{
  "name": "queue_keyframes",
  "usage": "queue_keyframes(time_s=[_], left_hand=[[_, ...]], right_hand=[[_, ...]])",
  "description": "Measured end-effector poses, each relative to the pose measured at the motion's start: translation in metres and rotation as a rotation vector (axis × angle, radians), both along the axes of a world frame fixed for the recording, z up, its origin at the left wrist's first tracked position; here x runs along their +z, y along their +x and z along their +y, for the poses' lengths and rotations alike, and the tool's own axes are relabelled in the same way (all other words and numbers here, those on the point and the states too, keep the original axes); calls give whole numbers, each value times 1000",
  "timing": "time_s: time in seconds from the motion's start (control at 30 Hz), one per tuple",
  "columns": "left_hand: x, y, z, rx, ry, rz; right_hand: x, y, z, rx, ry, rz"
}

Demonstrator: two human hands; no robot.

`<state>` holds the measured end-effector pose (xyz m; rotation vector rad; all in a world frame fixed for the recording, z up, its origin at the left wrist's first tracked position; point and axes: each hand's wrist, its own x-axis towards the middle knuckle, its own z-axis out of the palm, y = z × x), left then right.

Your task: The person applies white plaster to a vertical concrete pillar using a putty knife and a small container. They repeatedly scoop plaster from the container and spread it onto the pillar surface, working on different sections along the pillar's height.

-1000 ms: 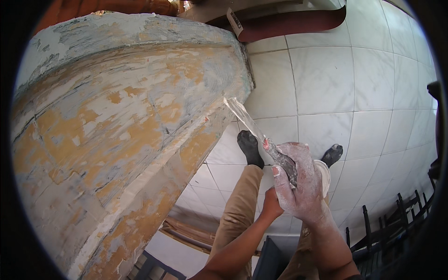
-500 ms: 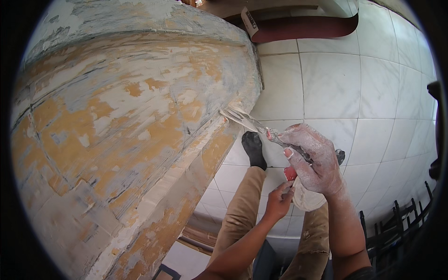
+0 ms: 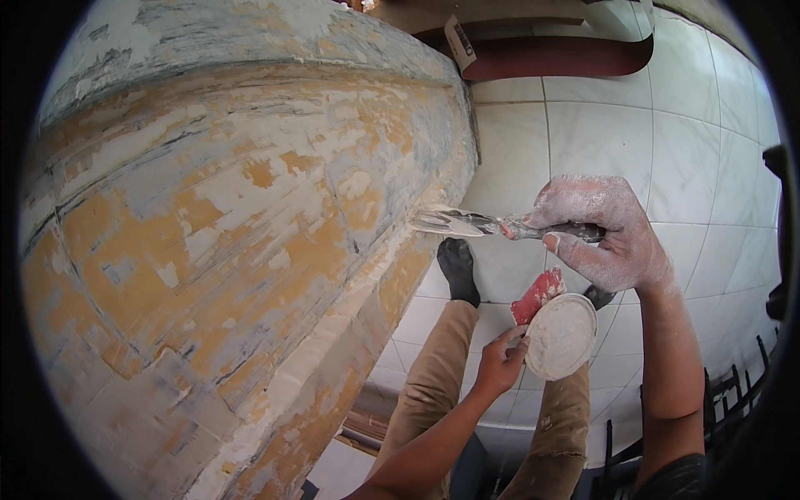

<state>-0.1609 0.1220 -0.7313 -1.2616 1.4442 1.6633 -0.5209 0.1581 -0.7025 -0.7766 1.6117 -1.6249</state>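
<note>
My right hand [image 3: 612,233], coated in white dust, is closed round the dark handle of a putty knife [image 3: 460,222]. The knife's smeared blade touches the corner of a large patchy surface [image 3: 200,233], where yellow, grey and off-white filler show. A pale ridge of filler [image 3: 308,333] runs along that surface's near edge. Lower down, my left hand [image 3: 502,360] grips a round white lid [image 3: 563,337] covered in putty, with its fingers at the rim. Beside them a red plastic scraper [image 3: 537,297], spotted with putty, sticks up against the lid; how it is held is partly hidden.
White tiles [image 3: 592,142] cover the floor. A curled dark red sheet [image 3: 558,58] lies at the far side. My foot in a dark sock [image 3: 456,268] stands near the surface's edge. Black metal bars [image 3: 737,387] are at the lower right.
My right hand has moved up and to the right, and the putty knife has turned flatter, its blade still at the corner. The lid and red scraper now show more fully.
</note>
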Motion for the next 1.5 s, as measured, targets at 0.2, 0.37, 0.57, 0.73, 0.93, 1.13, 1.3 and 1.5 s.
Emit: queue_keyframes(time_s=[0.2,0.37,0.57,0.73,0.93,1.13,1.3,1.5], left_hand=[[-1,-5,-2,-18,-7,23],[-6,-3,1,16,34,1],[-4,-5,4,61,-26,63],[-1,-7,5,54,-45,52],[-4,-3,8,96,-36,68],[-5,-1,2,48,28,36],[-3,-4,3,72,5,43],[-5,-4,4,81,-5,59]], right_hand=[[14,-14,9,-29,6,69],[12,-16,15,-205,35,84],[11,-25,2,23,241,61],[16,-24,-9,35,229,121],[6,-23,-15,5,152,223],[-4,-31,-13,78,148,97],[-15,-32,-14,73,110,25],[-6,-39,-15,107,70,156]])
